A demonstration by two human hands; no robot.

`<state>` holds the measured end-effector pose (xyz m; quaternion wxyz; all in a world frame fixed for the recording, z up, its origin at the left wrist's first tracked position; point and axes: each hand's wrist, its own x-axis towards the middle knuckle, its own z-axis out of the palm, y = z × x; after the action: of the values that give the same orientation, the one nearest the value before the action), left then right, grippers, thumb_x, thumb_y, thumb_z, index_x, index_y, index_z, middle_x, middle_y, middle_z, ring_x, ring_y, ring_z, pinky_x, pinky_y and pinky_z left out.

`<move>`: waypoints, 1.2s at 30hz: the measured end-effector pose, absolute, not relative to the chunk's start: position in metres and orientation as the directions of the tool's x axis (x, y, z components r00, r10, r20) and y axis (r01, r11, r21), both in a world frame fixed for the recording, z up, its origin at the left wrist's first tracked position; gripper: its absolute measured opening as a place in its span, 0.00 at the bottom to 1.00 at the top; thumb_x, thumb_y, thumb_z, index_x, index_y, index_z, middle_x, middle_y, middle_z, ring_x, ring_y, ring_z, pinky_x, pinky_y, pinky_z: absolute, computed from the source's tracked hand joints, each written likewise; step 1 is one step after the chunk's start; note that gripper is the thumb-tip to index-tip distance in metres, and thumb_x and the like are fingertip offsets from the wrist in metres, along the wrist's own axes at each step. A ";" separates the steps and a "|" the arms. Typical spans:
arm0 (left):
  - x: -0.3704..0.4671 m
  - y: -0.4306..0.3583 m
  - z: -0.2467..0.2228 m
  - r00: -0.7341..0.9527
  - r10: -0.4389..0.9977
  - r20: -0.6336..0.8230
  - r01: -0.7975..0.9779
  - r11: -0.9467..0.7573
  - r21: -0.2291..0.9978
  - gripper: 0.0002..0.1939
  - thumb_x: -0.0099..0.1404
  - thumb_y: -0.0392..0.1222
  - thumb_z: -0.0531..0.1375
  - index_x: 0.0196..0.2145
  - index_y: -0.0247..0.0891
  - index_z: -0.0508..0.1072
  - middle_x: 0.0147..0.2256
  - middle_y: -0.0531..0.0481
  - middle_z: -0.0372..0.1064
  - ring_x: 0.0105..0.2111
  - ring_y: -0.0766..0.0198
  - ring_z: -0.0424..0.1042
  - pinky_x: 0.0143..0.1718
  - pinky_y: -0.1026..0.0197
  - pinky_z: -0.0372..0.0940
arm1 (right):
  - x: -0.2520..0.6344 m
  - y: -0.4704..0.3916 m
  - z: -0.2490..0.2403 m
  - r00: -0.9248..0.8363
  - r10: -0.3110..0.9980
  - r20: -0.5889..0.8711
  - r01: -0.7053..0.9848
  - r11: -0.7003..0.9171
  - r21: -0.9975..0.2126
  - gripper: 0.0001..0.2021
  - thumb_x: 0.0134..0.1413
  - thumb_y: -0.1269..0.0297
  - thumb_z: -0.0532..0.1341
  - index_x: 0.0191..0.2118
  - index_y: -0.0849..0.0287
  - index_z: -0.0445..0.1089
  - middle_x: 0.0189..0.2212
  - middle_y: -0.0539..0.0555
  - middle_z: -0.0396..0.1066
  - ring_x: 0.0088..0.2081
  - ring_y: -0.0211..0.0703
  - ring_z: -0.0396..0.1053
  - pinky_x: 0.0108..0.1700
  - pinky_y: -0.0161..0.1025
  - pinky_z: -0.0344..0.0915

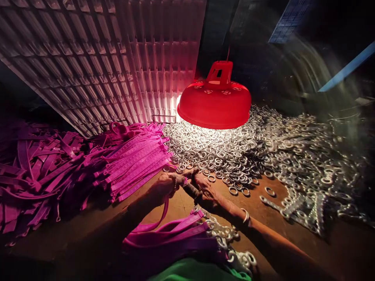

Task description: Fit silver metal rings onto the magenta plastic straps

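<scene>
Head view: can see a wide brown surface (178, 208); at the back, a tall ridged panel (164, 47); on the right, a big heap of shiny rings (216, 156); on the left, a heap of pink straps (140, 160); over the rings, a round red lamp (215, 103); near the middle, the right hand (206, 190), cannot tell if pinching or spread; just beside it, the left hand (165, 186), grip pinched on one pink strap (166, 208), looped down below.
</scene>
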<state>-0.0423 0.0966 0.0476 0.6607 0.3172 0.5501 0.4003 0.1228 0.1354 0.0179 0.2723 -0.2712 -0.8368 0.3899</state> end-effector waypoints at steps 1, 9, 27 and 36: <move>-0.043 0.095 0.058 0.106 0.862 -0.496 -0.144 0.506 0.850 0.18 0.44 0.51 0.65 0.18 0.37 0.62 0.11 0.64 0.48 0.11 0.78 0.42 0.14 0.67 0.35 | 0.128 0.126 0.022 -0.736 0.649 0.192 0.252 0.526 -0.812 0.18 0.63 0.59 0.48 0.53 0.64 0.59 0.26 0.50 0.64 0.24 0.36 0.57 0.27 0.34 0.60; -0.031 0.041 0.063 0.502 0.735 -0.455 0.008 0.522 0.853 0.23 0.55 0.54 0.62 0.16 0.34 0.63 0.15 0.60 0.46 0.18 0.75 0.44 0.20 0.63 0.39 | 0.170 0.038 0.033 -0.800 0.587 0.121 0.383 0.656 -0.650 0.18 0.54 0.73 0.52 0.50 0.61 0.48 0.21 0.46 0.63 0.18 0.32 0.49 0.21 0.34 0.40; 0.000 -0.008 0.031 0.406 0.771 -0.491 -0.372 0.630 0.682 0.21 0.49 0.52 0.68 0.18 0.31 0.68 0.17 0.53 0.62 0.18 0.72 0.61 0.20 0.68 0.55 | 0.169 0.026 0.043 -0.783 0.546 -0.298 0.442 0.151 -0.884 0.10 0.47 0.71 0.55 0.38 0.59 0.55 0.26 0.51 0.66 0.23 0.34 0.55 0.23 0.32 0.52; -0.006 0.009 0.024 0.432 0.752 -0.499 -0.134 0.600 0.789 0.24 0.51 0.61 0.63 0.23 0.34 0.72 0.20 0.51 0.63 0.22 0.68 0.59 0.22 0.67 0.58 | 0.168 0.047 0.033 -0.848 0.509 -0.147 0.446 0.536 -0.716 0.17 0.45 0.58 0.64 0.37 0.61 0.60 0.27 0.50 0.65 0.22 0.34 0.58 0.22 0.31 0.51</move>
<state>-0.0063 0.0094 0.0243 0.7733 0.3434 0.4496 0.2863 0.1676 0.0468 0.0328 0.0395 -0.2729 -0.8756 0.3967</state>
